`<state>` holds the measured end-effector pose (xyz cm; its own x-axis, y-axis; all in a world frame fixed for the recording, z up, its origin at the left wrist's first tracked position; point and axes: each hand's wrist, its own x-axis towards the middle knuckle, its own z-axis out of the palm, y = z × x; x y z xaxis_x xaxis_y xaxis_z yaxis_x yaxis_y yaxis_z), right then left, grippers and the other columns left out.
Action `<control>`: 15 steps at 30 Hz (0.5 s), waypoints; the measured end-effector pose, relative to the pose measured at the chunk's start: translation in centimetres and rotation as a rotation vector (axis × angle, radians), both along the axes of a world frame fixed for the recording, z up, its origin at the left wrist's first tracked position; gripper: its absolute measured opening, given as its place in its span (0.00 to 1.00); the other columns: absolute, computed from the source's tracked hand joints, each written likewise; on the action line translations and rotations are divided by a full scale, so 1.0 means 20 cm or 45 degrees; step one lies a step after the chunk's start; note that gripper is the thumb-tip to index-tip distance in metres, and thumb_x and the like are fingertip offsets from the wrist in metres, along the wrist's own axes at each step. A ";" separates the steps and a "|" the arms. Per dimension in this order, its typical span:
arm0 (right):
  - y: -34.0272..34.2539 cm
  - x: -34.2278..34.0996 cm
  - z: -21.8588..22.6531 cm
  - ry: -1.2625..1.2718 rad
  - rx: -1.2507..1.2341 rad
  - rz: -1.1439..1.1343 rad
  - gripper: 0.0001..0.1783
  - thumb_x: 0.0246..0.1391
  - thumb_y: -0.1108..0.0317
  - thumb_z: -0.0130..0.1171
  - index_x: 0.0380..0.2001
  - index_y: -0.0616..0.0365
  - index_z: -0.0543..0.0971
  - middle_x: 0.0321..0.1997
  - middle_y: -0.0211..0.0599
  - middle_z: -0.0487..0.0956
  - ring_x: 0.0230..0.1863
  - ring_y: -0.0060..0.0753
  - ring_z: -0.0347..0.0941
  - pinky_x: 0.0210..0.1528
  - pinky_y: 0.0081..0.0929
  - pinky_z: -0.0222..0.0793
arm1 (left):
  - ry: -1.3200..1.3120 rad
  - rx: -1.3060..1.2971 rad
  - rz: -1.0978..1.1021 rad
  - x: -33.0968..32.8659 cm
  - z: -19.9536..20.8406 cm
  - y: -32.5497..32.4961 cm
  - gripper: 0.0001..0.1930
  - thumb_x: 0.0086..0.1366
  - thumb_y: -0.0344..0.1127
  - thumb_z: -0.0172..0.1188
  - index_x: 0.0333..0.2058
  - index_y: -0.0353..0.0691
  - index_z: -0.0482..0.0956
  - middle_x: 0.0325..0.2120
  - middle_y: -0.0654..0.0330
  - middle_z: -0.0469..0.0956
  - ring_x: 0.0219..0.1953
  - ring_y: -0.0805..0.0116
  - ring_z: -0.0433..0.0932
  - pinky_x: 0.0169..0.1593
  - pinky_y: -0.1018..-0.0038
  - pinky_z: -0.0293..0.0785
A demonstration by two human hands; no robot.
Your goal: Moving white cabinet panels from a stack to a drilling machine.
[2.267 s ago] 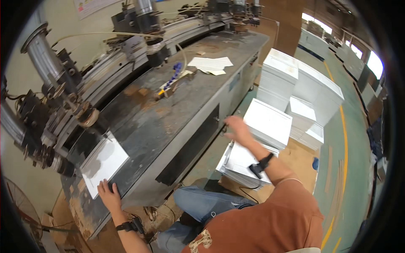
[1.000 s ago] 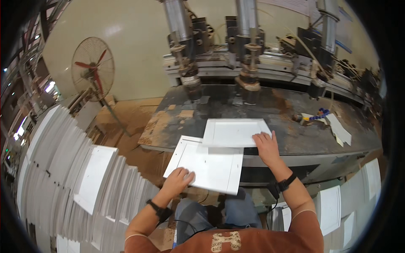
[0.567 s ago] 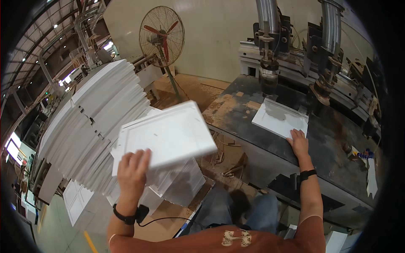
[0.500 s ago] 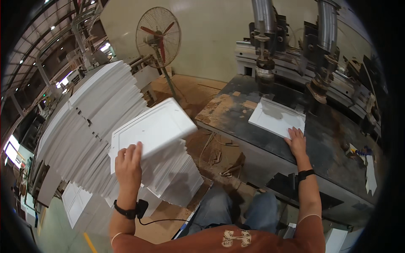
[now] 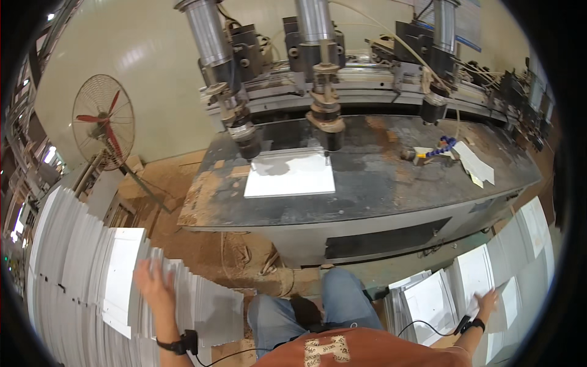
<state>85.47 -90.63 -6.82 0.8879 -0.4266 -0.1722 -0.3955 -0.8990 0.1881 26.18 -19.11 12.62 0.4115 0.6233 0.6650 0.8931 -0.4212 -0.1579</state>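
Note:
A flat white panel (image 5: 293,181) lies on the dark machine table under two of the spindle heads; neither hand touches it. At the left, my left hand (image 5: 155,285) is open and slightly blurred, fingers apart, at the edge of a white panel (image 5: 124,263) on the tall left stack. Whether its fingertips touch that panel, I cannot tell. My right hand (image 5: 487,301) reaches low to the right with fingers spread, beside a white panel (image 5: 474,269) in the right-hand stacks. Nothing shows in its grasp.
Spindle heads (image 5: 326,116) hang over the back of the dark table (image 5: 367,202). A blue jointed hose (image 5: 445,145) and white scraps (image 5: 474,164) lie on its right part. A caged fan (image 5: 104,122) stands at the left. Stacked panels (image 5: 217,309) flank my legs.
My view has swung right. My left hand has come off the panel it was touching on the left stack. My right hand has left the table's panel and moved down to the right-hand stacks.

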 end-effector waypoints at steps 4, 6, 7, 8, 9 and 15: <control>-0.05 -0.36 -0.12 -0.434 0.294 0.069 0.25 0.48 0.57 0.64 0.48 0.52 0.70 0.50 0.42 0.74 0.56 0.47 0.66 0.53 0.66 0.57 | 0.041 -0.224 -0.639 0.66 -0.15 0.13 0.23 0.49 0.36 0.67 0.46 0.43 0.76 0.49 0.55 0.70 0.58 0.53 0.64 0.63 0.48 0.52; -0.09 -0.36 -0.25 -0.495 0.284 0.125 0.23 0.50 0.60 0.63 0.48 0.51 0.69 0.51 0.41 0.73 0.57 0.47 0.65 0.55 0.64 0.57 | 0.055 -0.250 -0.814 1.03 -0.31 0.23 0.22 0.50 0.37 0.67 0.45 0.42 0.77 0.49 0.56 0.71 0.58 0.53 0.64 0.63 0.47 0.51; 0.16 -0.38 -0.19 -0.439 0.295 0.162 0.25 0.49 0.59 0.63 0.49 0.51 0.68 0.54 0.42 0.71 0.59 0.46 0.62 0.56 0.62 0.56 | 0.039 -0.252 -0.814 1.13 -0.34 0.28 0.22 0.51 0.40 0.66 0.46 0.42 0.76 0.50 0.55 0.70 0.59 0.53 0.63 0.63 0.47 0.51; 0.28 -0.41 -0.13 -0.404 0.287 0.180 0.28 0.48 0.58 0.64 0.50 0.51 0.67 0.56 0.42 0.69 0.61 0.46 0.60 0.57 0.61 0.56 | 0.004 -0.260 -0.842 1.25 -0.37 0.31 0.23 0.53 0.42 0.65 0.47 0.42 0.76 0.50 0.55 0.70 0.59 0.53 0.63 0.63 0.46 0.51; 0.21 -0.41 -0.20 -0.424 0.275 0.150 0.28 0.48 0.58 0.64 0.50 0.51 0.67 0.56 0.42 0.69 0.61 0.46 0.60 0.57 0.61 0.56 | 0.004 -0.295 -0.852 1.40 -0.39 0.34 0.25 0.56 0.47 0.62 0.50 0.42 0.74 0.53 0.55 0.68 0.61 0.52 0.60 0.64 0.46 0.50; 0.25 -0.36 -0.41 -0.785 -0.084 0.288 0.17 0.52 0.66 0.57 0.43 0.56 0.65 0.46 0.39 0.69 0.54 0.45 0.64 0.48 0.67 0.60 | -0.054 -0.626 -0.686 1.71 -0.54 0.43 0.33 0.62 0.59 0.51 0.60 0.46 0.64 0.60 0.54 0.61 0.66 0.52 0.52 0.65 0.45 0.42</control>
